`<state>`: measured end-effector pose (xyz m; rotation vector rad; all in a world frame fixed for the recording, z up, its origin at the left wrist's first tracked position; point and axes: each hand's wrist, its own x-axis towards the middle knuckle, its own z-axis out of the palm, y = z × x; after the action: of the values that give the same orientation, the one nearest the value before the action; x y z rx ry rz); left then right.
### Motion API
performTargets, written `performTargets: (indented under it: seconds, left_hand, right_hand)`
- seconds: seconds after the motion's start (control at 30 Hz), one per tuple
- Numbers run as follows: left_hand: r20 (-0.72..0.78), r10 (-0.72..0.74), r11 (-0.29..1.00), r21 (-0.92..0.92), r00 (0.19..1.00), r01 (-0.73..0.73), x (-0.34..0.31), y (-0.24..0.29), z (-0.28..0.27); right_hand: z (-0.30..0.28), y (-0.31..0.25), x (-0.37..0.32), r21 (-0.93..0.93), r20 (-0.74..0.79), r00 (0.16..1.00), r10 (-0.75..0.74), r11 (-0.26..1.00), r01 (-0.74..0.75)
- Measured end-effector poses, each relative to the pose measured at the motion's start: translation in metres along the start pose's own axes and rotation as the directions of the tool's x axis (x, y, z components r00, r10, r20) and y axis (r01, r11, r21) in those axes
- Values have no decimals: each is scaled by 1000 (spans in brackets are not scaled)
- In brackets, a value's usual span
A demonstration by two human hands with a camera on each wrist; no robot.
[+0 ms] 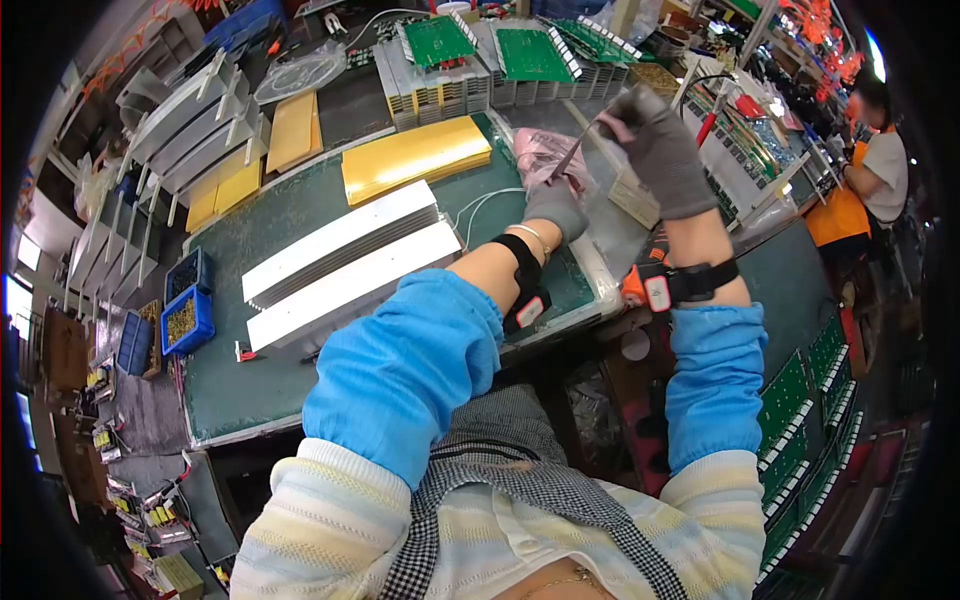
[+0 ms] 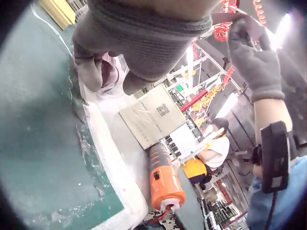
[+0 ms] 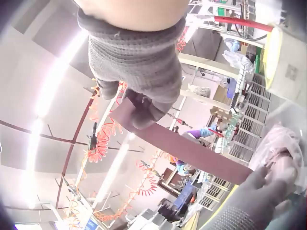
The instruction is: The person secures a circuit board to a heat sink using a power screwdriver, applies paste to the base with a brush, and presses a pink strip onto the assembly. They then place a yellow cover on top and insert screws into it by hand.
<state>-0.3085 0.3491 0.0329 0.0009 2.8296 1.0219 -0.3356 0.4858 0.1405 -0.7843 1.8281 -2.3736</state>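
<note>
My gloved right hand [image 1: 668, 155] is raised to the right of the bench mat, pinching one end of a flat brownish-pink strip [image 3: 187, 152]. The strip slants down from those fingers to my gloved left hand [image 1: 557, 208]. A clear plastic bag [image 1: 543, 148] with pink contents lies at the mat's far right corner, and the left fingers grip it. In the right wrist view, the strip's lower end meets the left fingertips [image 3: 259, 176] beside the bag. The left palm is hidden in the left wrist view.
Two long silvery finned bars [image 1: 345, 290] lie on the green mat, below stacked yellow sheets [image 1: 415, 160]. Blue bins [image 1: 187, 320] of small parts stand at left. An orange power tool [image 2: 165, 184] and a box with a printed code [image 2: 153, 115] are at right. Another person [image 1: 880, 170] is beyond.
</note>
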Motion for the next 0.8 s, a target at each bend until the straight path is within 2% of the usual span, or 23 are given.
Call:
performTargets:
  seconds: [0.03,0.1,0.13,0.23,0.27,0.37,0.47,0.57,0.6,0.67,0.73,0.77,0.8]
  left_hand:
    - [21,26,1000,0,999,-26,0,-2,-3]
    - [59,93,996,0,994,-93,-4,-2,-15]
    - [-61,182,980,93,981,-176,-14,0,-15]
    - [105,205,977,33,973,-210,-45,8,-40]
    - [92,253,960,100,963,-262,-53,9,-45]
    - [-5,344,891,-314,939,-328,-98,10,-86]
    - [-276,339,708,-555,899,-437,-131,12,-119]
    - [-374,474,603,-522,797,-603,-168,21,-150]
    - [-289,524,485,-672,801,-560,-174,17,-150]
    - [-148,649,228,-898,747,-376,-184,10,-148]
    - [-25,673,255,-930,739,-264,-218,-1,-155]
    - [36,684,270,-941,728,-207,-233,-9,-160]
    - [-39,832,224,-889,553,-400,-239,-21,-169]
  right_hand:
    - [8,-24,-6,104,20,1000,23,994,-25]
    - [7,-44,-12,199,32,999,-19,980,12]
    - [5,-51,-14,243,38,998,-45,969,34]
    - [-7,-64,-19,259,119,986,-120,962,86]
    - [-3,-73,-27,298,132,988,-83,954,40]
    - [12,-91,-39,318,365,929,-61,946,-63]
    - [45,-103,-51,181,543,835,-83,983,-20]
    - [94,-126,-70,81,656,753,-50,997,-4]
    - [109,-131,-74,41,658,753,-9,999,-25]
    - [135,-141,-81,-26,693,721,-7,999,35]
    - [155,-146,-87,-110,699,715,-10,986,121]
    - [164,-148,-89,-144,729,685,2,978,151]
    - [172,-148,-90,-176,756,654,15,968,182]
